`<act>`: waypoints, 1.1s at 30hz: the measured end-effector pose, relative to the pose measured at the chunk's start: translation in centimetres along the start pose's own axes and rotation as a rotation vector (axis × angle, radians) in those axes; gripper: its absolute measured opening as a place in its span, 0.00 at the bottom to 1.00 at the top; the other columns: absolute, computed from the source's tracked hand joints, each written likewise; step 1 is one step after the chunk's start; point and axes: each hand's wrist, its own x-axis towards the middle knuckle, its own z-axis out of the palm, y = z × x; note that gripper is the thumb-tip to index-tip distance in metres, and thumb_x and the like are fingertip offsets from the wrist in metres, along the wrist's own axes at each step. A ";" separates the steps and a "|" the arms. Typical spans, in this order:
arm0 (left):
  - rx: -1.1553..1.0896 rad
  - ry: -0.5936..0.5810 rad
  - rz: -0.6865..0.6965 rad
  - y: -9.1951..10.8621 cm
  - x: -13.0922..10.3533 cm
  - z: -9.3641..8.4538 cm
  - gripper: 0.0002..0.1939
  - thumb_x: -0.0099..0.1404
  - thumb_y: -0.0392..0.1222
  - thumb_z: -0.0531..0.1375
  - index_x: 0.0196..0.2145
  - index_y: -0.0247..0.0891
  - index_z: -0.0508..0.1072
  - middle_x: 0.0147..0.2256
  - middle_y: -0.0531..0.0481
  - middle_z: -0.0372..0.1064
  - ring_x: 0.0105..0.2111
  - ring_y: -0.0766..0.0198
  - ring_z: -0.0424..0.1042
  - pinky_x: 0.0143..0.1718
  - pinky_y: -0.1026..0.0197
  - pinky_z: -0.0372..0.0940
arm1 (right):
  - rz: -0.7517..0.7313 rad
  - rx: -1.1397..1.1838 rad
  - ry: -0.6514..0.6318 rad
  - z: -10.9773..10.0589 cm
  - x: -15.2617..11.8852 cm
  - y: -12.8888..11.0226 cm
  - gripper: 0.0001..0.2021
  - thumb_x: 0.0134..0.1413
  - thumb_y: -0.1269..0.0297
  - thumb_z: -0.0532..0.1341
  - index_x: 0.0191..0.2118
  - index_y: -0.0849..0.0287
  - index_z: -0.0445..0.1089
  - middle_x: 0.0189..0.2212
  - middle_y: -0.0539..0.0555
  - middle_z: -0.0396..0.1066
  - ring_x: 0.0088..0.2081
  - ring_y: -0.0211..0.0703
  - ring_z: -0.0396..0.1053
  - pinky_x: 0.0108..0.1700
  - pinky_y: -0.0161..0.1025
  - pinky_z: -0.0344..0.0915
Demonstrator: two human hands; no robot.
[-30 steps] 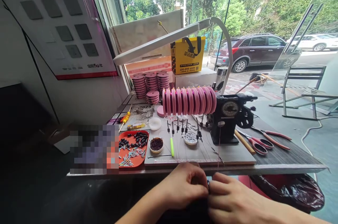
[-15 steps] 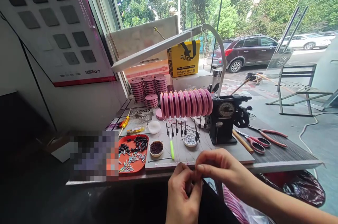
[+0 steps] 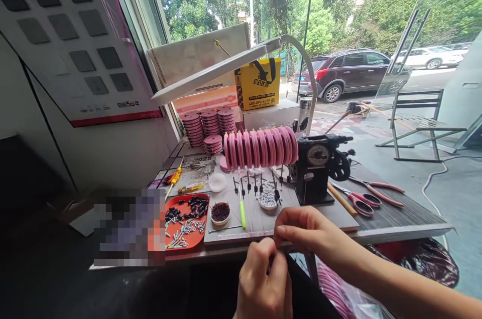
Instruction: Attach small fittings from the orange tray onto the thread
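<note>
My left hand [image 3: 264, 274] is closed at the table's front edge, its fingers curled and thumb pressed in. Just above it and to the right, my right hand [image 3: 303, 228] pinches with thumb and forefinger. The fingertips of both hands are close together; whatever is between them is too small to make out. Fine lines run down towards the hands from a row of pink spools [image 3: 260, 147] on a black winding machine [image 3: 315, 171]. Several small black pieces [image 3: 256, 190] hang under the spools. Behind the hands is a dish of pale beads [image 3: 267, 200].
At the left lies a red tray [image 3: 199, 240] of small black and metallic parts. Near it are a dish of dark bits [image 3: 220, 212] and a green-handled tool [image 3: 242, 214]. Scissors [image 3: 363, 204] and pliers [image 3: 384, 193] lie right. Stacked pink spools [image 3: 213, 123] stand behind, under a white lamp [image 3: 222, 69].
My left hand has turned slightly and its fingers have curled tighter, a little below the right fingertips. The right hand has shifted slightly up and left. The whole view has moved a little.
</note>
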 end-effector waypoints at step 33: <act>-0.022 -0.509 -0.178 0.0 3.1 -2.5 0.07 0.58 0.32 0.55 0.24 0.35 0.69 0.30 0.48 0.61 0.28 0.66 0.63 0.26 0.66 0.58 | -0.319 -0.468 0.038 0.1 -2.9 0.7 0.20 0.62 0.49 0.55 0.29 0.60 0.69 0.25 0.52 0.69 0.28 0.41 0.64 0.31 0.35 0.60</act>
